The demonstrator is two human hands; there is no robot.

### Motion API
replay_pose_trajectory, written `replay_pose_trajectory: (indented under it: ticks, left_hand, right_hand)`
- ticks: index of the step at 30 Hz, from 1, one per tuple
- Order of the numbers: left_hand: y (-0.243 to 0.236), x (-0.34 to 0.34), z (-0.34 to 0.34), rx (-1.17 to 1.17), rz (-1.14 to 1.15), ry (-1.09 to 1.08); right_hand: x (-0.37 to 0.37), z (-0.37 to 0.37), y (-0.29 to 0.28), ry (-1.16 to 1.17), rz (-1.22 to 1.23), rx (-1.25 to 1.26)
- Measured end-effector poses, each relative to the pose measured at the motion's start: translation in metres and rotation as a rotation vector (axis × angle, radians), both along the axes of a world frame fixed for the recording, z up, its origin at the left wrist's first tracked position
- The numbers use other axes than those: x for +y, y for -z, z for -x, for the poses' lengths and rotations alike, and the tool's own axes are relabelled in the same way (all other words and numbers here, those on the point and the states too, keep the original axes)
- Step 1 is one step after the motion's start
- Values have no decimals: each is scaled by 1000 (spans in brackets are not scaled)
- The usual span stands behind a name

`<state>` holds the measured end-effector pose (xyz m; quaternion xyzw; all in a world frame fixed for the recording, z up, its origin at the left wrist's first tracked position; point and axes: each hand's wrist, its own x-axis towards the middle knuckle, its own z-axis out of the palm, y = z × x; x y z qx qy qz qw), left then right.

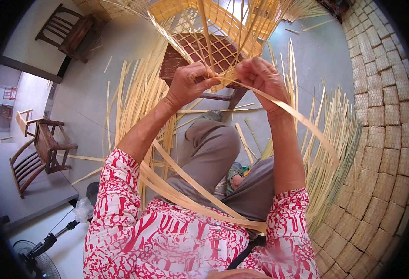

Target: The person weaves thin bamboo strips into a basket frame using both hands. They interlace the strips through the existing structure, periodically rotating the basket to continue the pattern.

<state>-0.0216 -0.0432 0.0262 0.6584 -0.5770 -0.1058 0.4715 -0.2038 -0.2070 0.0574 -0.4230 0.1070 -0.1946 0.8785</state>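
A half-woven basket of pale bamboo strips point(214, 50) rests on a dark red wooden stool point(172, 63), its open lattice toward me and long loose strips standing up from it. My left hand point(194, 81) is closed on the woven strips at the near corner, thumb pressed against them. Just to its right, my right hand point(258, 79) has its fingers bent in a pinch on the strips at that same edge. A long flat strip point(309, 121) runs from between my hands down to the right over my forearm. More loose strips point(186, 195) lie across my lap.
Bundles of split bamboo strips lie on the grey floor at left point(130, 97) and right point(335, 153). Dark wooden chairs point(51, 144) stand at the left, a standing fan point(37, 260) at lower left. Stacked woven blocks point(381, 121) line the right side.
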Motion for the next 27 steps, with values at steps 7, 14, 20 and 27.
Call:
replay_pose_trajectory:
  ticks: [7,14,20,27]
  left_hand:
    - [-7,-10,-2,5,61,83]
    - [-6,-10,-2,-28,37,7]
    - [-3,-15,-3,63,39,30]
    - [2,-13,-6,-3,26,35]
  right_hand:
    - [24,-1,-36,-122,644,17]
    - [23,-17,-12,16,851,-81]
    - [27,-9,-17,386,651,160]
    - [20,-10,-25,390,633,175]
